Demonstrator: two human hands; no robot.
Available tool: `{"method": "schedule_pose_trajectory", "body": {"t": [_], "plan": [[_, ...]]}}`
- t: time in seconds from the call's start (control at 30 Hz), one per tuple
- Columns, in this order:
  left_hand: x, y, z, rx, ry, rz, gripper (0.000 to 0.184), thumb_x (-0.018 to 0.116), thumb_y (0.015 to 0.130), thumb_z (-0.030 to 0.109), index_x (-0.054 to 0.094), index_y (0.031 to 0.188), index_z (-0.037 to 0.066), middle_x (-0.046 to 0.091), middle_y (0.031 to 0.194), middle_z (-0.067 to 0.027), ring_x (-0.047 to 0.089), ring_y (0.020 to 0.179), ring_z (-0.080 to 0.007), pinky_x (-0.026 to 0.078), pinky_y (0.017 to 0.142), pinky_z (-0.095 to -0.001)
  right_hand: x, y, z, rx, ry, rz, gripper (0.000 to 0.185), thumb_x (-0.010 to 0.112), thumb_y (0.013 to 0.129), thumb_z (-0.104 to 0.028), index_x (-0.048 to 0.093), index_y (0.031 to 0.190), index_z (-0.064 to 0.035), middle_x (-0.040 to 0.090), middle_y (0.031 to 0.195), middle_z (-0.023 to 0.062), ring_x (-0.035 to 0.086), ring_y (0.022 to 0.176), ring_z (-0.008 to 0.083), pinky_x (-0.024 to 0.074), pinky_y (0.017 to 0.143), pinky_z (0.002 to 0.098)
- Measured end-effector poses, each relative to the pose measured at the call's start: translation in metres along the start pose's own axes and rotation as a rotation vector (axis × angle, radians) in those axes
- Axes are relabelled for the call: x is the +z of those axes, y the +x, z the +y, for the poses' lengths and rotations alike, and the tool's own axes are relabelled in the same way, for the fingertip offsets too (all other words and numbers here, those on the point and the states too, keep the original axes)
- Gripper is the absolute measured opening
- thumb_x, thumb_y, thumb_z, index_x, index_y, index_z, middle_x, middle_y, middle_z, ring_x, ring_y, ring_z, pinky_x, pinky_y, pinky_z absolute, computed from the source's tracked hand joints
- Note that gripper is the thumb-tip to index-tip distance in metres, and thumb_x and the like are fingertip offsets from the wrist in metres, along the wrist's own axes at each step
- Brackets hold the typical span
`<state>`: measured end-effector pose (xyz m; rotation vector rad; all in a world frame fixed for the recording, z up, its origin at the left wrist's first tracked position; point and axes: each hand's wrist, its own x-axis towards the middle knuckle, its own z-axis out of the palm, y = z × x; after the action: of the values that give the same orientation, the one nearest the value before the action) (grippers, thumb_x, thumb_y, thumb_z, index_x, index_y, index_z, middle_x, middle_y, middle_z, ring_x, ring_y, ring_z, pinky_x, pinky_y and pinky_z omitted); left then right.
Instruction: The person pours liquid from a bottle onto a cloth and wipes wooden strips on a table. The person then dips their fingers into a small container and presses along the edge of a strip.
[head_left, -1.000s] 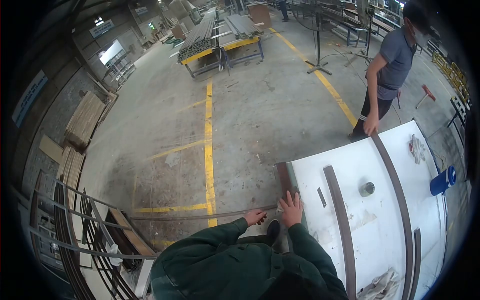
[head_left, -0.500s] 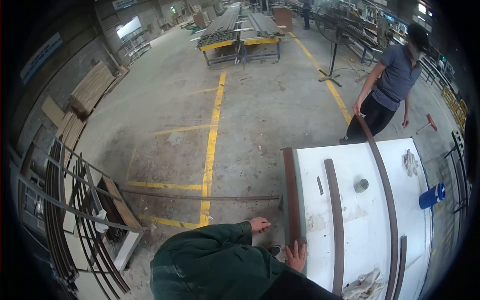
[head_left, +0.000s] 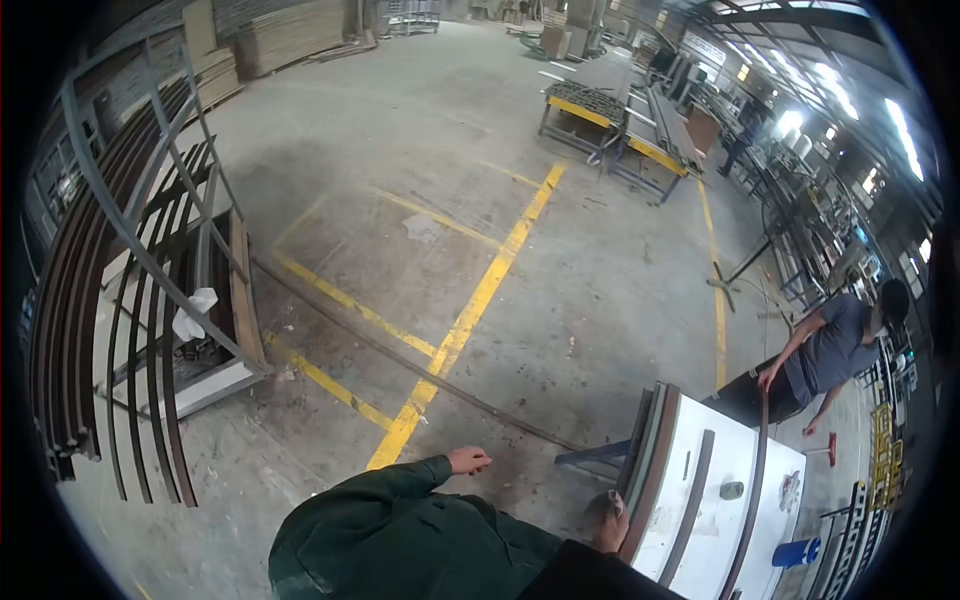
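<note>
My left hand (head_left: 468,461) hangs over the concrete floor with its fingers curled; whether anything is in it cannot be made out. At the near left edge of the white-topped table (head_left: 690,495) is my right hand (head_left: 610,522), beside a brown strip (head_left: 652,470) that runs along that edge. Its fingers are partly hidden and blurred. Another brown strip (head_left: 688,507) lies on the tabletop. A longer curved strip (head_left: 752,500) crosses the table, and a co-worker's hand (head_left: 767,379) is at its far end. A small jar (head_left: 732,490) stands between these two strips.
A metal rack (head_left: 130,240) with long dark strips stands at the left. One long thin strip (head_left: 440,383) stretches over the floor from rack to table. A blue bottle (head_left: 796,553) lies at the table's right edge. The co-worker (head_left: 835,345) stands beyond the table.
The view has swung left, so the rack shows larger and the table sits lower right. The co-worker has straightened and lifted the curved strip's far end. My right hand has moved down the table edge.
</note>
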<state>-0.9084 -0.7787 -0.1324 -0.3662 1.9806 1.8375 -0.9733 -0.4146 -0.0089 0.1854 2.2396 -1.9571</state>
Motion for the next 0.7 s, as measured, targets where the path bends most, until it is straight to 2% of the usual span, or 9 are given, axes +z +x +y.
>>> {"method": "schedule_pose_trajectory", "body": {"t": [0.1, 0.17, 0.27, 0.37, 0.4, 0.5, 0.57, 0.63, 0.7], "plan": [[-0.093, -0.059, -0.059, -0.034, -0.153, 0.180, 0.031, 0.055, 0.087, 0.032, 0.062, 0.092, 0.002, 0.062, 0.077, -0.0066, 0.058, 0.060, -0.0124, 0.048, 0.056, -0.0283, 0.100, 0.012, -0.019, 0.015, 0.128, -0.206, 0.028, 0.047, 0.091, -0.008, 0.054, 0.117, -0.0014, 0.059, 0.110, 0.0052, 0.054, 0.099, 0.0153, 0.0419, 0.086, 0.0290], [-0.143, -0.099, -0.103, -0.161, -0.286, 0.442, 0.029, 0.055, 0.087, 0.029, 0.062, 0.094, 0.002, 0.063, 0.078, -0.0067, 0.058, 0.062, -0.0124, 0.048, 0.056, -0.0288, 0.153, 0.013, -0.021, 0.092, -0.126, -0.298, 0.026, 0.049, 0.089, -0.007, 0.055, 0.114, -0.0007, 0.059, 0.108, 0.0048, 0.056, 0.096, 0.0165, 0.0448, 0.082, 0.0310], [-0.199, -0.166, -0.158, -0.177, -0.467, 0.773, 0.025, 0.056, 0.085, 0.024, 0.060, 0.094, 0.001, 0.063, 0.078, -0.0078, 0.058, 0.061, -0.0136, 0.048, 0.054, -0.0273, 0.212, 0.017, 0.003, 0.461, 0.049, -0.355, 0.025, 0.052, 0.087, -0.007, 0.056, 0.111, -0.0001, 0.060, 0.105, 0.0062, 0.056, 0.096, 0.0180, 0.0458, 0.081, 0.0329], [-0.235, -0.224, -0.188, -0.303, -0.664, 0.985, 0.022, 0.057, 0.084, 0.022, 0.060, 0.092, 0.002, 0.062, 0.079, -0.0088, 0.057, 0.061, -0.0140, 0.047, 0.054, -0.0280, 0.240, 0.031, 0.026, 0.607, -0.070, -0.403, 0.023, 0.058, 0.085, -0.015, 0.061, 0.101, 0.0000, 0.063, 0.097, 0.0110, 0.060, 0.080, 0.0225, 0.0469, 0.075, 0.0345], [-0.245, -0.235, -0.200, -0.326, -0.701, 1.025, 0.022, 0.058, 0.084, 0.023, 0.060, 0.092, 0.002, 0.062, 0.078, -0.0088, 0.057, 0.060, -0.0140, 0.047, 0.054, -0.0284, 0.247, 0.034, 0.030, 0.592, -0.248, -0.422, 0.026, 0.059, 0.084, -0.017, 0.060, 0.104, -0.0003, 0.064, 0.097, 0.0114, 0.060, 0.083, 0.0236, 0.0470, 0.076, 0.0354], [-0.245, -0.253, -0.234, -0.382, -0.857, 1.156, 0.022, 0.058, 0.083, 0.024, 0.059, 0.092, 0.004, 0.062, 0.077, -0.0084, 0.056, 0.058, -0.0139, 0.045, 0.051, -0.0289, 0.277, 0.081, 0.039, 0.434, -0.915, -0.628, 0.035, 0.061, 0.083, -0.025, 0.058, 0.111, -0.0035, 0.064, 0.098, 0.0130, 0.060, 0.093, 0.0269, 0.0465, 0.079, 0.0382], [-0.256, -0.255, -0.228, -0.348, -0.922, 1.201, 0.024, 0.058, 0.083, 0.025, 0.059, 0.093, 0.004, 0.062, 0.076, -0.0079, 0.056, 0.056, -0.0139, 0.044, 0.049, -0.0285, 0.262, 0.168, 0.134, 0.101, -1.363, -1.015, 0.039, 0.059, 0.083, -0.032, 0.058, 0.114, -0.0090, 0.063, 0.103, 0.0142, 0.059, 0.098, 0.0292, 0.0453, 0.083, 0.0401], [-0.268, -0.247, -0.219, -0.393, -0.998, 1.221, 0.025, 0.058, 0.083, 0.026, 0.058, 0.095, 0.004, 0.062, 0.076, -0.0078, 0.056, 0.055, -0.0144, 0.043, 0.048, -0.0287, 0.251, 0.242, 0.221, -0.095, -1.506, -1.280, 0.042, 0.057, 0.083, -0.040, 0.058, 0.117, -0.0146, 0.062, 0.107, 0.0154, 0.057, 0.103, 0.0315, 0.0440, 0.086, 0.0420], [-0.295, -0.221, -0.235, -0.383, -1.027, 1.137, 0.028, 0.056, 0.084, 0.027, 0.057, 0.100, 0.004, 0.062, 0.078, -0.0080, 0.057, 0.056, -0.0153, 0.043, 0.048, -0.0298, 0.292, 0.272, 0.233, -0.401, -1.409, -1.402, 0.037, 0.056, 0.084, -0.040, 0.059, 0.115, -0.0192, 0.062, 0.108, 0.0138, 0.057, 0.104, 0.0316, 0.0440, 0.086, 0.0413]]}}
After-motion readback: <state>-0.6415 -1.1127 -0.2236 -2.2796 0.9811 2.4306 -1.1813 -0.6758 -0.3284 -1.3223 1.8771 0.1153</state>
